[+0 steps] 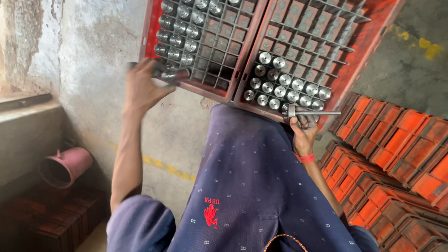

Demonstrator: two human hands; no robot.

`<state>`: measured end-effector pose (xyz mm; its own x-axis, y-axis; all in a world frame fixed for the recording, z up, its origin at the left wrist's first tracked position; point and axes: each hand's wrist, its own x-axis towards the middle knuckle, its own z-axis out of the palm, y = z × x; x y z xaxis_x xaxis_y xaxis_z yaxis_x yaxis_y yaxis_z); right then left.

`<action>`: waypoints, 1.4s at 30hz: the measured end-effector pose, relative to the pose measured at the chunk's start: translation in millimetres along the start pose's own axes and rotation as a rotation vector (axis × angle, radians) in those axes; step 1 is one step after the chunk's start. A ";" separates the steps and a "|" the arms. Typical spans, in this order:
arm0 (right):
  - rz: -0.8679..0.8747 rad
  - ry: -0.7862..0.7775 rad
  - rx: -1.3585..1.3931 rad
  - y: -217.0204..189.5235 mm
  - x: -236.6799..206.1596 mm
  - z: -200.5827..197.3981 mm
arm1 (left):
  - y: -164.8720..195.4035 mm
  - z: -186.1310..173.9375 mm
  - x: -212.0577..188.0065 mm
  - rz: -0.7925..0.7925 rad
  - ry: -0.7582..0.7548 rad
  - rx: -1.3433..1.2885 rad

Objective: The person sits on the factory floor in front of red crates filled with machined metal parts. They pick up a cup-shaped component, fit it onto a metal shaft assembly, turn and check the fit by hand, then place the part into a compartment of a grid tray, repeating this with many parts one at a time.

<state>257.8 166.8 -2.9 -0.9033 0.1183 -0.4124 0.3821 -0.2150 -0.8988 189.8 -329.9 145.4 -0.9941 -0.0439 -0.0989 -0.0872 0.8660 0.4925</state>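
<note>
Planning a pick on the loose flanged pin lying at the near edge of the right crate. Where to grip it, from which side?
Grip the pin on its bare shaft, probably coming from above. It lies flat along the right crate's rim, the flange end already held by the right hand, while the thin shaft sticks out free to the side. The flange looks too crowded by fingers and the standing parts behind it.

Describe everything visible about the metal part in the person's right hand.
The metal part is a grey steel-looking piece: a thin straight shaft with a wider round flange at one end. It lies roughly level, flange toward the right hand, whose fingers grip it near that end, at the near edge of the right red crate.
</note>
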 end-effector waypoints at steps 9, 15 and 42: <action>0.010 -0.142 -0.020 -7.3 17.0 5.9 | 90.3 159.7 32.2 -0.488 0.048 -1.005; 0.011 -0.092 0.068 -53.8 5.6 16.6 | 205.0 235.5 -20.8 -0.123 -0.268 -0.416; -0.169 0.119 0.329 -15.4 19.9 -87.4 | 209.7 234.8 55.7 0.443 0.065 -0.183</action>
<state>250.9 257.2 -10.3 -0.9117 0.2863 -0.2948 0.1299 -0.4797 -0.8677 131.1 -33.7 40.1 -0.9394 0.2734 0.2067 0.3419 0.7068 0.6193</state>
